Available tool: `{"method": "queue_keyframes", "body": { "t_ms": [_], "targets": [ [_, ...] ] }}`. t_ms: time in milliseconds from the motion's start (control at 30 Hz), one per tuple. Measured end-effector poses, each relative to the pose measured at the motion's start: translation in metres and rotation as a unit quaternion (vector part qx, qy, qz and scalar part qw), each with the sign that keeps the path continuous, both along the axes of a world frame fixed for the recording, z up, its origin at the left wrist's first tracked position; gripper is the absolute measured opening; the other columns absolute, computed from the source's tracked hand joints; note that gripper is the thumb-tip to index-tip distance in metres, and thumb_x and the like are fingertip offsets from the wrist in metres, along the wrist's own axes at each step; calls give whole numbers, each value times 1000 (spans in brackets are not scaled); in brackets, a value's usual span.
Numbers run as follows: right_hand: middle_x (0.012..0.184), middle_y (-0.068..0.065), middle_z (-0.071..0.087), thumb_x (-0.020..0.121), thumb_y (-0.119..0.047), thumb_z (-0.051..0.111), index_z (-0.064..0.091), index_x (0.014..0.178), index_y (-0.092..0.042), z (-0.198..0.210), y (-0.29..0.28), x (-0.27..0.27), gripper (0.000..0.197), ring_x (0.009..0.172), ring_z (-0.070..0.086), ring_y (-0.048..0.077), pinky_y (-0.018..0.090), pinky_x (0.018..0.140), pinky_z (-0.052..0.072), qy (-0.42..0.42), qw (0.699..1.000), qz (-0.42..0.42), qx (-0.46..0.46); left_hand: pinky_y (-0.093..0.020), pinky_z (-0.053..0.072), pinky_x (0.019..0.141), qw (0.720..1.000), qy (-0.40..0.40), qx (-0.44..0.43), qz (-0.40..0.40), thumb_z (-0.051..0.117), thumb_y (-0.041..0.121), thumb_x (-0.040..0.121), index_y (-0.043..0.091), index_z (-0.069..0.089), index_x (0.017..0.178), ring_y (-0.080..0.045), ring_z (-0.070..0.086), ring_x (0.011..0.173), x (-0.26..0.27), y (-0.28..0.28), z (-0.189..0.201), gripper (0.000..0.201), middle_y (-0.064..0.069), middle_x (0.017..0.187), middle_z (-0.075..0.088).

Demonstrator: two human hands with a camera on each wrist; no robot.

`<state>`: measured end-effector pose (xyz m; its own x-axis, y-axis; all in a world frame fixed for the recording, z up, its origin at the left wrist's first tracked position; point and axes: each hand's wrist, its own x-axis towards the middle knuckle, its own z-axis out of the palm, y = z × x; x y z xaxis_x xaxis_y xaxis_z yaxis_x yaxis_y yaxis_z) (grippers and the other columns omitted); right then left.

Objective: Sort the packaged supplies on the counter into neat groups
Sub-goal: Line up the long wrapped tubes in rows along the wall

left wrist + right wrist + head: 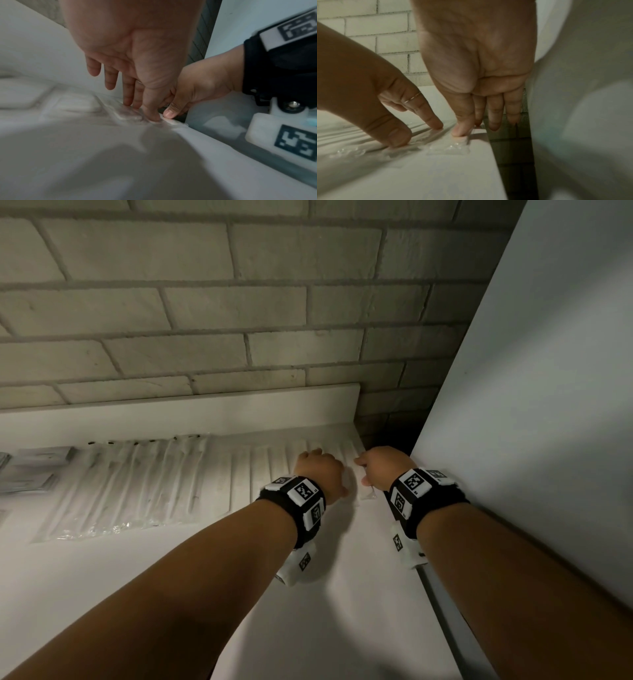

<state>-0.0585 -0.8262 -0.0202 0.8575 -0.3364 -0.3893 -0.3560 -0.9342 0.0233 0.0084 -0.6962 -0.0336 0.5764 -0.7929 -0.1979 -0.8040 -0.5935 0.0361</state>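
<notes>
Long narrow white packets (274, 470) lie side by side along the back of the white counter (342, 577). My left hand (318, 470) rests on the rightmost ones, its thumb and fingertips (436, 125) pressing down on the clear wrapping (126, 116). My right hand (380, 470) is just right of it at the counter's edge. Its thumb (462, 129) presses on the near end of the last packet (450, 148), and its other fingers point straight down beside the edge. Neither hand lifts a packet.
Left of the white packets lies a row of longer clear-wrapped packets (137, 484), and flat grey packets (30, 474) sit at the far left. A tall white cabinet side (531, 405) stands right of the counter across a dark gap (510, 148). A brick wall (205, 302) rises behind.
</notes>
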Motion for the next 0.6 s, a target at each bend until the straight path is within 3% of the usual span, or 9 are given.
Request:
{"method": "queue_keyframes", "body": {
  "t_ms": [433, 600],
  "targets": [
    [142, 13, 48, 95, -15, 54, 45, 142, -13, 0, 2, 0, 48, 127, 49, 31, 39, 106, 41, -10, 1000, -11, 3, -42, 30, 106, 1000, 14, -23, 3, 60, 51, 84, 28, 60, 124, -26, 39, 132, -2, 3, -3, 46, 0, 129, 57],
    [145, 12, 46, 96, -14, 53, 39, 146, -19, 4, 2, -3, 52, 130, 46, 29, 35, 105, 38, -74, 996, -39, 38, -40, 29, 107, 993, 9, -114, 34, 61, 47, 85, 31, 54, 132, -25, 47, 125, 4, 9, 0, 50, 1, 137, 48]
  ]
}}
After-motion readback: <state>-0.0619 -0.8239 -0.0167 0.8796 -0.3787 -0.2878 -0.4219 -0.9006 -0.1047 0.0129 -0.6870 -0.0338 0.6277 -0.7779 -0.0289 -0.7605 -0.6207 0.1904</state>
